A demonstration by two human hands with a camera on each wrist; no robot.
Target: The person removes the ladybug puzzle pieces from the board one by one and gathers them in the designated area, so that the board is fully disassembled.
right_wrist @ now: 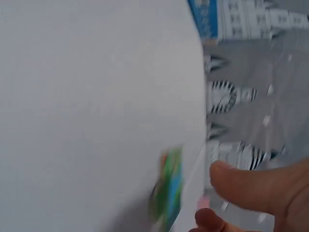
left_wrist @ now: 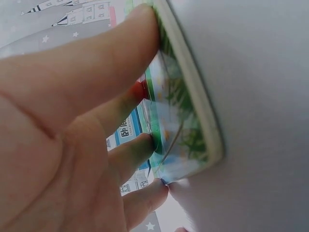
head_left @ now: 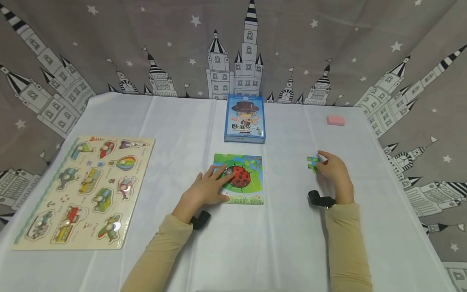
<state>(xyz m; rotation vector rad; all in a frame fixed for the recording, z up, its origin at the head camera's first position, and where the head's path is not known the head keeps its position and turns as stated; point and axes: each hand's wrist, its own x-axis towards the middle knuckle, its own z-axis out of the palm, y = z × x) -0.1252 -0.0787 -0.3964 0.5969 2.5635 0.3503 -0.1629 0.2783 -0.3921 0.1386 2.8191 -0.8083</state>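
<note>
My left hand rests with spread fingers on the left side of a square ladybug jigsaw puzzle. In the left wrist view, the thumb and fingertips touch the face of the puzzle, close to its pale edge. Off to the right, my right hand is beside a small green and blue puzzle piece. Thumb and forefinger stand apart there. The right wrist view shows the piece blurred and tilted over its shadow, just beyond the fingertips and not between them.
A blue card game box lies behind the ladybug puzzle. To the left is a large wooden board of vehicle pieces. A pink eraser-like block sits at the back right. A grey castle-print curtain hangs behind the white-covered table.
</note>
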